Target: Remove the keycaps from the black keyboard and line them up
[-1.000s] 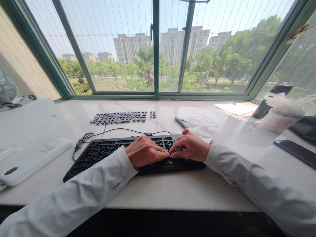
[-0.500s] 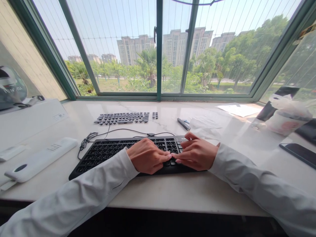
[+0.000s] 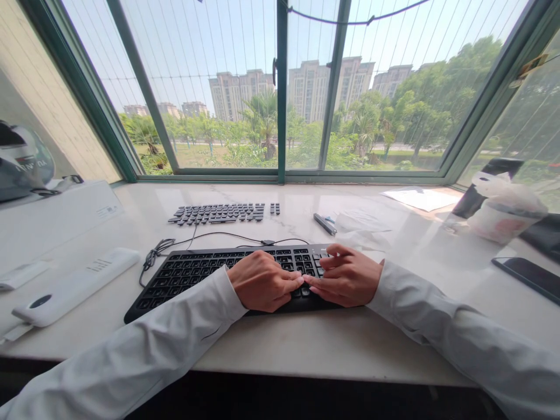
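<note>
A black keyboard (image 3: 188, 277) lies on the pale desk, most of its left part bare of keycaps, while some caps remain at the right end. My left hand (image 3: 265, 283) is curled over its middle, index finger and thumb pressed close together. From the right, my right hand (image 3: 347, 277) meets it, thumb and index fingertips together and the other fingers bent and raised. The fingertips of both hands almost touch above the number pad; whatever lies between them is hidden. Behind the keyboard, loose black keycaps (image 3: 219, 213) are laid out in rows.
A coiled cable (image 3: 153, 254) lies behind the keyboard. A dark pen-like tool (image 3: 324, 224) and thin clear plastic (image 3: 361, 221) are behind my right hand. A white power strip-like device (image 3: 83, 286) lies left; a phone (image 3: 529, 277) and a bagged tub (image 3: 503, 216) stand right.
The view has tilted up slightly, so everything sits a little lower. Both hands stay at the same spot on the keyboard, with only small finger shifts.
</note>
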Motion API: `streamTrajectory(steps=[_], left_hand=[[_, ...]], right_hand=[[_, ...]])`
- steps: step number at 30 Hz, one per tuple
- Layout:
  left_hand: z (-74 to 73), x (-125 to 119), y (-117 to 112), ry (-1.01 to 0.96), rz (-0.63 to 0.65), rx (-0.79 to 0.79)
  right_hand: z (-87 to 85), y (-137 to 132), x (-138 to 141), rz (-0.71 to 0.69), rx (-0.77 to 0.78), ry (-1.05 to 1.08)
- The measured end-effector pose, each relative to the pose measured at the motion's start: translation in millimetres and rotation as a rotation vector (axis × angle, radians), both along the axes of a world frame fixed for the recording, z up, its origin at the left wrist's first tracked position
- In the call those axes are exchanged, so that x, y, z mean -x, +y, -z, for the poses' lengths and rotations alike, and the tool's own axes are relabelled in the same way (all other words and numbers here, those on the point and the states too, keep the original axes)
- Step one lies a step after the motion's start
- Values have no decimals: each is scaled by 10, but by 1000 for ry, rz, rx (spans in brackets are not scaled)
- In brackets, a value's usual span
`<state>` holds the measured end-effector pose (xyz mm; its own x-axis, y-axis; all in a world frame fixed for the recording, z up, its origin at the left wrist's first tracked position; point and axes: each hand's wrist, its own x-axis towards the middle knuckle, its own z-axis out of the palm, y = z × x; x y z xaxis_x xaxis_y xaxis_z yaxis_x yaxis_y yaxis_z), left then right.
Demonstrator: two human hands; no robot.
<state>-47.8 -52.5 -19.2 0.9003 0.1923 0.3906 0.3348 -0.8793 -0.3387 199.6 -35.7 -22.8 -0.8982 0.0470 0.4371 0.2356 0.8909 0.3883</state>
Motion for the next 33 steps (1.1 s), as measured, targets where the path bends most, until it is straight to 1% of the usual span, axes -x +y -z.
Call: streamTrajectory(steps=[3, 6, 8, 11, 14, 18, 24, 27, 30, 33], left_hand=[[8, 1, 7, -1, 5, -10], [12, 0, 15, -5, 11, -7], [18, 0, 20, -21, 9, 14], [32, 4, 27, -60, 7, 66], [40, 11, 33, -80, 13, 94], [28, 20, 37, -57, 23, 80], [20, 10, 15, -44, 17, 68], [28, -4, -7, -45, -9, 89], [28, -20, -31, -20, -50, 95], [16, -36, -56, 14, -66, 96]], right_hand=[[-1, 5, 11, 68, 70, -8], [-10, 7, 20, 104, 80, -30], [-17, 11, 23, 87, 53, -22], [-32, 23, 22, -1, 11, 30], [-60, 29, 21, -56, 13, 55], [-79, 6, 21, -56, 47, 42], [-46, -42, 0, -37, 84, 6], [-22, -45, 12, -55, 31, 14], [4, -46, 57, -81, -79, 62], [21, -47, 107, -118, -170, 110]])
